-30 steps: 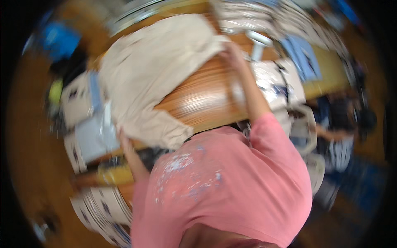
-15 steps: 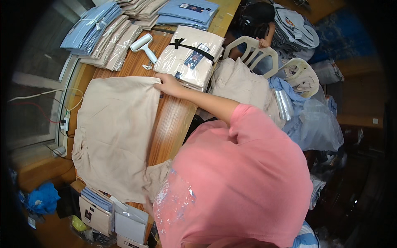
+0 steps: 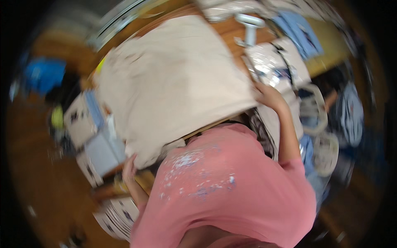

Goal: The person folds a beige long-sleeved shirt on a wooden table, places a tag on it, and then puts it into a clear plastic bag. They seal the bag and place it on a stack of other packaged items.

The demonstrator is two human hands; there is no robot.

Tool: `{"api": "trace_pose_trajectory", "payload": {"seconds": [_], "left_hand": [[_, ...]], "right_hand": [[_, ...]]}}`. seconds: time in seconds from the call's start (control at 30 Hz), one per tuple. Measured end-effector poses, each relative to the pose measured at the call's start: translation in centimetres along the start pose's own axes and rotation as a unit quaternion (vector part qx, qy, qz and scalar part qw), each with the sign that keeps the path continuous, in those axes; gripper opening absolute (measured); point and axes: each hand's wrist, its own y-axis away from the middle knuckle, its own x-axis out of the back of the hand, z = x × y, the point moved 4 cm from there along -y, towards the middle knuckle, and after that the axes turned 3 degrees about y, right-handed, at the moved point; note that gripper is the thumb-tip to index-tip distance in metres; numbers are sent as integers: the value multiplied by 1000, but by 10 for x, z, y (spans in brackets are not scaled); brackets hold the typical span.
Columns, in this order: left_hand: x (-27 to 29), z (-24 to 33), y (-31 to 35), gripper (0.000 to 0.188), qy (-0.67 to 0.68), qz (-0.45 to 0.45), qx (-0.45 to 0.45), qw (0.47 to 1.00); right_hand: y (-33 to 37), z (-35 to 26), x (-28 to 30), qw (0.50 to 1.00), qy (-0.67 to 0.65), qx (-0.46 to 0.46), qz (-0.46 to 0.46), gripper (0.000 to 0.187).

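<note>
A beige shirt [image 3: 178, 78] lies spread over the wooden table [image 3: 231, 31], its lower left part bunched in folds. At its right corner, my right hand [image 3: 269, 98] is closed on the cloth. My left hand [image 3: 129, 168] is at the shirt's lower left edge, fingers touching or just beside the fabric; blur hides whether they grip it. A bunched piece of the same cloth shows between the shirt and my body.
Beyond my right hand are a packed beige shirt stack [image 3: 295, 62] with a black ribbon, a white lint roller [image 3: 250, 29] and blue packed shirts [image 3: 300, 35]. Packed shirts [image 3: 82, 118] stand at left. A pale plastic chair [image 3: 312, 109] and a person's arm [image 3: 331, 100] are at right.
The view has turned, so the table and shirt look rotated clockwise. My left hand has come into plain view at the shirt's edge. The right hand still holds its corner.
</note>
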Motion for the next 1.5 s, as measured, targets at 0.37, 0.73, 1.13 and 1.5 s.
{"api": "trace_pose_trajectory", "payload": {"seconds": [0.37,0.73,1.13,1.5], "left_hand": [[-108,74,-48,40,-452,327,-438,705],[-48,192,-130,26,-299,379,-508,713],[5,243,-192,21,-182,486,-424,742],[-6,268,-204,22,-161,533,-495,667]], "right_hand": [[-117,-83,-86,956,151,125,220,53],[-183,-115,-42,934,25,239,264,34],[-364,-135,-17,935,123,-56,327,46],[-415,-130,-5,940,-339,26,-28,34]]}}
